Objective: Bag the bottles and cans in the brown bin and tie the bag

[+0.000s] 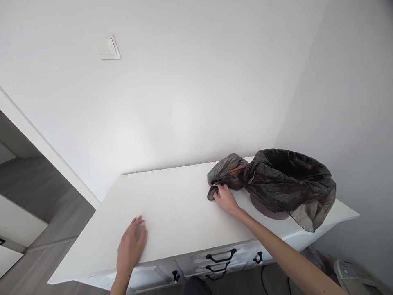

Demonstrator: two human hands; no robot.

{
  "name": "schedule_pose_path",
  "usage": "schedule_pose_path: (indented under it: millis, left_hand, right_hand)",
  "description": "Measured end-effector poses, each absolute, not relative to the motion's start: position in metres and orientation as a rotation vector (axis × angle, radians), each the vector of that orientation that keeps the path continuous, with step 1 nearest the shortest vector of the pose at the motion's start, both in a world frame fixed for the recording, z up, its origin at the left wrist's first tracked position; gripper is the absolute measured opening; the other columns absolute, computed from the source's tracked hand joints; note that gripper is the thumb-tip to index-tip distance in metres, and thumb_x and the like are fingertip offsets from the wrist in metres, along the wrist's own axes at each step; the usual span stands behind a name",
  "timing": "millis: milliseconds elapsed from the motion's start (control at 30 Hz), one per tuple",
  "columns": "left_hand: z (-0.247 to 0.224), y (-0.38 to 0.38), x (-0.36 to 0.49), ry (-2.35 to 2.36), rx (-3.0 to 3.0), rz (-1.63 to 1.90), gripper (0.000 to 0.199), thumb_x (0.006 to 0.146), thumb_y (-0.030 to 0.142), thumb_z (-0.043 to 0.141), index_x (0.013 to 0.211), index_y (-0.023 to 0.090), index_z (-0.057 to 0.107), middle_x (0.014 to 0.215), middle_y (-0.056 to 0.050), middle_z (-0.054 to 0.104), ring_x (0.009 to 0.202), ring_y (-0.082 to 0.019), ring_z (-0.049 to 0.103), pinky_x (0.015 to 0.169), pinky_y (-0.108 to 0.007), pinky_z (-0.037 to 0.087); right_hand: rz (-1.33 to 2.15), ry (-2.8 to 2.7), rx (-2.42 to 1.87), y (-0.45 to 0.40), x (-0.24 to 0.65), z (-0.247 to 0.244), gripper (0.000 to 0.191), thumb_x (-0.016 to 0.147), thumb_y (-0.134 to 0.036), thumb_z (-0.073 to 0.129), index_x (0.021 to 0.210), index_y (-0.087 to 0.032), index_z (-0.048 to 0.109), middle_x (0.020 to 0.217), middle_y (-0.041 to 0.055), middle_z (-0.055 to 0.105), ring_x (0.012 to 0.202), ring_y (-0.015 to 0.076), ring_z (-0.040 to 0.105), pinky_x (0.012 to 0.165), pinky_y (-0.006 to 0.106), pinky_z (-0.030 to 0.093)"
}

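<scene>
My right hand (pixel 226 199) pinches the knotted end of a filled black garbage bag (pixel 229 170), which rests on the white cabinet top (pixel 172 209). Something orange-brown shows through the bag's thin plastic. Right beside it stands a trash can (pixel 267 209), brown at its base and lined with a black garbage bag folded over the rim (pixel 276 188). The can's inside is dark. My left hand (pixel 130 246) is over the left front part of the cabinet top, fingers curved apart and holding nothing.
Black handles (pixel 221 257) mark the drawers on the cabinet's front. A light switch (pixel 109 48) is on the wall behind. A doorway opens at the left. On the floor at lower right are a pale appliance (pixel 356 276) and a black cable (pixel 263 280).
</scene>
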State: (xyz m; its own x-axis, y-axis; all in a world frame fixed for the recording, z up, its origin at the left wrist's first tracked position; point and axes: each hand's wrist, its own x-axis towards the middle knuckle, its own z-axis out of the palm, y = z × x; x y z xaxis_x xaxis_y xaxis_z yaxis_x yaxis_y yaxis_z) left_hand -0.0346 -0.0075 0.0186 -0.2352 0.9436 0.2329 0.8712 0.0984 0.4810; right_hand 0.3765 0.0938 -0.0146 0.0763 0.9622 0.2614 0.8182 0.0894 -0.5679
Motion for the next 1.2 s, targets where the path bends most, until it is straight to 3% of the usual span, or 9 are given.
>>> schedule_pose_path:
  millis: [133,333,567,767,1000,1200]
  left_hand:
    - [0.019,-0.009,-0.035,2.207,1.902,0.846,0.037,0.097,0.048,0.044,0.119,0.028,0.067,0.151,-0.004,0.061,0.135,-0.032,0.061,0.098,-0.046,0.057]
    - [0.024,-0.015,-0.029,2.148,2.039,0.950,0.033,0.096,0.044,0.046,0.111,0.026,0.069,0.141,-0.007,0.069,0.132,-0.032,0.064,0.099,-0.048,0.058]
    - [0.051,-0.040,0.027,1.574,2.401,1.204,0.025,0.104,0.034,0.045,0.116,0.027,0.066,0.117,-0.008,0.076,0.107,-0.023,0.074,0.089,-0.037,0.062]
    - [0.063,-0.046,0.085,1.364,2.680,1.084,0.026,0.100,0.022,0.052,0.124,0.026,0.062,0.113,-0.010,0.067,0.104,-0.024,0.070,0.087,-0.037,0.060]
    - [0.029,-0.034,0.104,1.416,2.618,1.008,0.058,0.092,0.021,0.062,0.147,0.025,0.043,0.134,-0.013,0.063,0.125,-0.031,0.061,0.103,-0.049,0.054]
    - [0.002,-0.030,0.099,1.395,2.543,1.005,0.074,0.085,0.017,0.066,0.151,0.023,0.035,0.134,-0.015,0.061,0.123,-0.033,0.061,0.101,-0.051,0.054]
  right_hand:
    - [0.333,-1.803,-1.550,0.060,0.352,-0.011,0.032,0.094,-0.019,0.056,0.125,-0.019,0.066,0.115,0.0119,0.063,0.109,0.0262,0.064,0.095,0.037,0.053]
    - [0.515,-1.837,-1.219,-0.010,0.322,0.015,0.024,0.096,-0.018,0.052,0.116,-0.022,0.065,0.119,0.0114,0.064,0.114,0.0267,0.064,0.099,0.042,0.055]
    - [0.654,-1.854,-0.952,-0.061,0.323,0.030,0.020,0.100,-0.016,0.049,0.112,-0.025,0.062,0.128,0.0112,0.060,0.123,0.0243,0.061,0.099,0.037,0.056]
    - [0.642,-1.772,-1.015,-0.059,0.330,0.000,0.037,0.102,-0.013,0.041,0.133,-0.027,0.055,0.144,0.0117,0.052,0.089,0.0150,0.069,0.086,0.032,0.059]
    - [0.592,-1.979,-1.038,-0.038,0.308,-0.011,0.049,0.100,-0.013,0.046,0.147,-0.027,0.044,0.130,0.0103,0.062,0.090,0.0209,0.071,0.077,0.032,0.059]
    - [0.395,-2.061,-1.110,-0.033,0.294,-0.010,0.030,0.100,-0.016,0.049,0.129,-0.022,0.051,0.118,0.0102,0.061,0.093,0.0241,0.068,0.078,0.037,0.059]
